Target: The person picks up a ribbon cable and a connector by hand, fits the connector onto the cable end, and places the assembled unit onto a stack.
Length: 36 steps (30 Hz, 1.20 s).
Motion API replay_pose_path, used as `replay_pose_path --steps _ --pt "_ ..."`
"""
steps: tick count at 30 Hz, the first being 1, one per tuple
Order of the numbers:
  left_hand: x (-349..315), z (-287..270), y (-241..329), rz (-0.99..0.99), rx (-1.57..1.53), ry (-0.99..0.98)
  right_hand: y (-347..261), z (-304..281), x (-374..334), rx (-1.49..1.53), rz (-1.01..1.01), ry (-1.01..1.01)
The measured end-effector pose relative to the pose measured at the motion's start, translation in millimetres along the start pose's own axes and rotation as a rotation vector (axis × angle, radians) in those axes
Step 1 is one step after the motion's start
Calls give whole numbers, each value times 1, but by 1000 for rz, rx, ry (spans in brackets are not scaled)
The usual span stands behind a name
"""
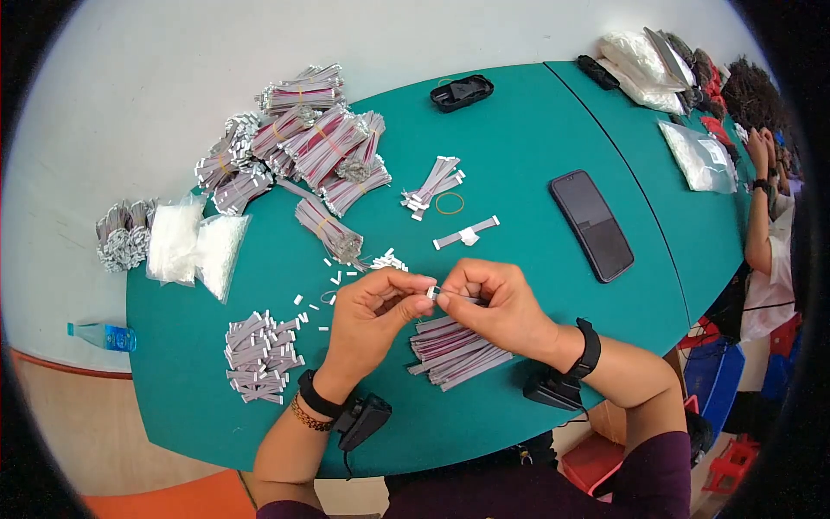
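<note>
My left hand (372, 313) pinches a small white plug connector (431, 293) between thumb and fingertips. Meeting it from the other side, my right hand (497, 303) is closed on a flat ribbon cable, mostly hidden by the fingers. Whether the cable sits inside the connector cannot be made out. Beneath my right hand lies a fanned stack of grey and purple ribbon cables (454, 350). Several loose white connectors (388, 260) are scattered just beyond my left hand. A pile of short cables with white ends (261, 356) lies to its left.
Rubber-banded cable bundles (324, 147) are heaped at the back left, beside clear bags of white parts (177, 238). A phone (592, 225) lies on the right of the green table (519, 130). A black open case (462, 92) stands far back. Another person's arm (758, 208) is at far right.
</note>
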<state>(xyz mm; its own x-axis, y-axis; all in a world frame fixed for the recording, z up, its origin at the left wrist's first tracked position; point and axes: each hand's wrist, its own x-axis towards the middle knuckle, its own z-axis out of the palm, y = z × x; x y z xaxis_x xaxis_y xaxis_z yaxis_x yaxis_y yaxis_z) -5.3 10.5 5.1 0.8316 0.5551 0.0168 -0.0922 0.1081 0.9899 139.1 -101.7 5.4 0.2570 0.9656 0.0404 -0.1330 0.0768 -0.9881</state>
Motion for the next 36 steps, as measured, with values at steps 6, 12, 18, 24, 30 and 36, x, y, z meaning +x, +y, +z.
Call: replay_pose_path --steps 6,12,18,24,30,36 --pt "1 3 0 33 -47 -11 -4 -2 1 -28 42 -64" --pt "-1 0 -7 33 -70 -16 -4 -1 -2 16 46 -83" --pt "-2 1 -10 86 -43 -12 -5 2 -4 35 48 -80" --pt "-2 5 -7 112 -52 12 -5 2 -1 49 43 -79" --pt "-1 5 -2 110 -71 17 -3 -2 1 79 51 -98" --pt "1 5 -7 101 -119 14 -7 -2 2 107 69 -94"
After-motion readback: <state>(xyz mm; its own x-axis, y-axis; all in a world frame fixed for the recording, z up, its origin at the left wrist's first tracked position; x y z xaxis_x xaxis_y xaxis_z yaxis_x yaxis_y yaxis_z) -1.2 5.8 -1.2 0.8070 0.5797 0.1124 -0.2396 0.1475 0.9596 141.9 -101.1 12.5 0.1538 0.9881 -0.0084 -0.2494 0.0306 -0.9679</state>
